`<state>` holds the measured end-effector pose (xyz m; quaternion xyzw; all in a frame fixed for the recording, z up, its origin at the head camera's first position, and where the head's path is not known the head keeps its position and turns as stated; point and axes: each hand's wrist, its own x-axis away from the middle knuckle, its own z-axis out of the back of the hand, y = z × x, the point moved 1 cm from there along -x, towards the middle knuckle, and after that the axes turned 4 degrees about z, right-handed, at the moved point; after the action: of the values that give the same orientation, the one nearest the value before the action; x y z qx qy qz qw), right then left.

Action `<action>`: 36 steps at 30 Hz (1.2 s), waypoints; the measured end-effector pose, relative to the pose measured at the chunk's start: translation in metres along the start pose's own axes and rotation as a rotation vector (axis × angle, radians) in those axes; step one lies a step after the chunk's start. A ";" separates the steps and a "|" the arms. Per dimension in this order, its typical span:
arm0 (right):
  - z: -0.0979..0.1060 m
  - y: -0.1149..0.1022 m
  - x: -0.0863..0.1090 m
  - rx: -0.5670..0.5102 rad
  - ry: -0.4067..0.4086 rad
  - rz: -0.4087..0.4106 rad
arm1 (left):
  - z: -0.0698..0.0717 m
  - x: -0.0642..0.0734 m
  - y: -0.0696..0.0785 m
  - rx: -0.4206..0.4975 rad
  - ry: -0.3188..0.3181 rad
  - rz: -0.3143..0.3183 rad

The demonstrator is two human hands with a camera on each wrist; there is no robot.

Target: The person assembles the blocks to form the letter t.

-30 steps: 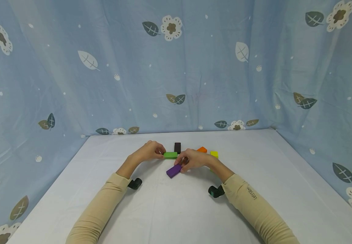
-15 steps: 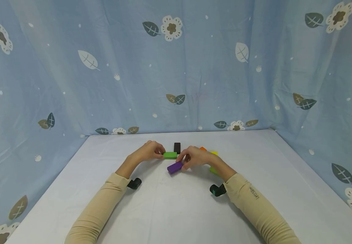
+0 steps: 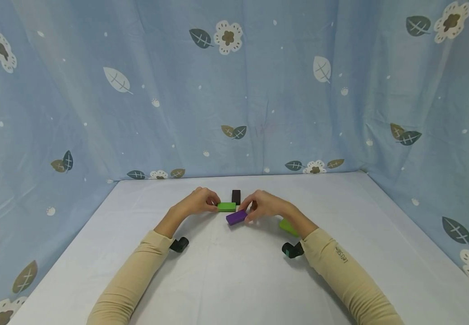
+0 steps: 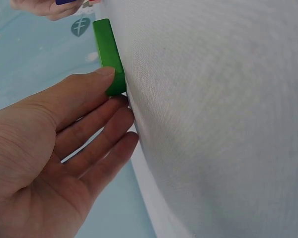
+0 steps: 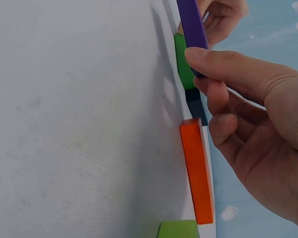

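Observation:
My left hand (image 3: 198,201) pinches the left end of a green rectangular block (image 3: 227,207), which lies on the white table. In the left wrist view the thumb presses on that block's near end. With thumb and fingertips my right hand (image 3: 264,205) holds one end of a purple block (image 3: 236,217). The purple block is tilted, just to the near side of the green one, and appears raised above the cloth in the right wrist view. Behind the green block's right end lies a black block (image 3: 236,196).
A lime-green block (image 3: 288,227) lies beside the right forearm, partly covered by it. An orange block (image 5: 197,171) shows in the right wrist view; my right hand hides it from the head view. Blue patterned cloth (image 3: 234,90) hangs behind the white table (image 3: 234,280).
My right hand has moved away from me and slightly right, carrying the purple block closer to the green one. Orange and yellow blocks are now hidden in the head view. The left hand stays put.

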<state>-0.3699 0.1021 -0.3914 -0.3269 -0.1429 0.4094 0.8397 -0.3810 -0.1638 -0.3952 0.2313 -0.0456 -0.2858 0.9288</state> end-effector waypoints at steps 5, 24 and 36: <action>0.003 0.005 0.000 0.005 0.023 -0.028 | 0.000 0.000 0.000 0.009 -0.003 -0.002; 0.009 0.018 0.002 -0.016 0.075 -0.150 | 0.000 0.000 0.001 -0.005 0.001 -0.014; 0.014 0.021 0.006 -0.008 0.085 -0.187 | 0.000 -0.001 0.001 -0.018 0.003 0.002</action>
<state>-0.3858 0.1221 -0.3950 -0.3326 -0.1389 0.3144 0.8782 -0.3810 -0.1629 -0.3952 0.2234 -0.0422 -0.2848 0.9312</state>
